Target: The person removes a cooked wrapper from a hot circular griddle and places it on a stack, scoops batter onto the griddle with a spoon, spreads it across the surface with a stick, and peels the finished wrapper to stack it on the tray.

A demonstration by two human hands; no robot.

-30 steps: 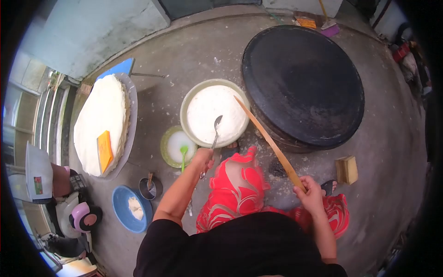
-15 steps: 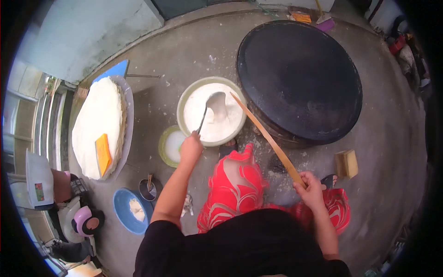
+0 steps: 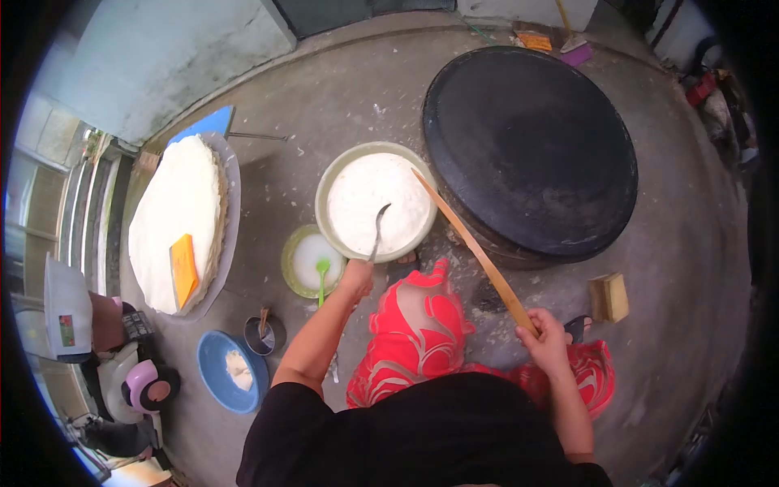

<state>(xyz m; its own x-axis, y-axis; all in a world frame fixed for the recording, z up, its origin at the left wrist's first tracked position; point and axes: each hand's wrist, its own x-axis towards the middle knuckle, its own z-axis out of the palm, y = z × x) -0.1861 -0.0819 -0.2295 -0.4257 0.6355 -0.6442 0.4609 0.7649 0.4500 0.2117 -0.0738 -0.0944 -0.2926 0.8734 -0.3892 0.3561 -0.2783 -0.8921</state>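
Note:
My left hand [image 3: 357, 281] is closed around the handle of a metal ladle [image 3: 379, 231]. The ladle's bowl end is mostly sunk in white batter [image 3: 365, 191], which fills a pale round basin [image 3: 322, 213]. In my right hand [image 3: 548, 339] is a long flat wooden stick [image 3: 485, 264], gripped near its lower end; its far tip lies by the basin's right rim. To the right of the basin stands a large round black griddle [image 3: 531, 150]. A small green basin [image 3: 286, 264] of whitish liquid with a green spoon [image 3: 323, 272] sits below left of the batter.
A tall white layered stack [image 3: 174, 203] with an orange flat piece [image 3: 184, 272] on it is at left. Lower left are a blue bowl [image 3: 209, 381] and a small dark pot [image 3: 272, 334]. A yellowish block [image 3: 610, 298] stands at right. Red patterned cloth [image 3: 418, 325] covers my legs.
The ladle has turned and dipped into the batter, and my left hand has shifted right and down. The green spoon now shows more clearly. The stick has barely moved.

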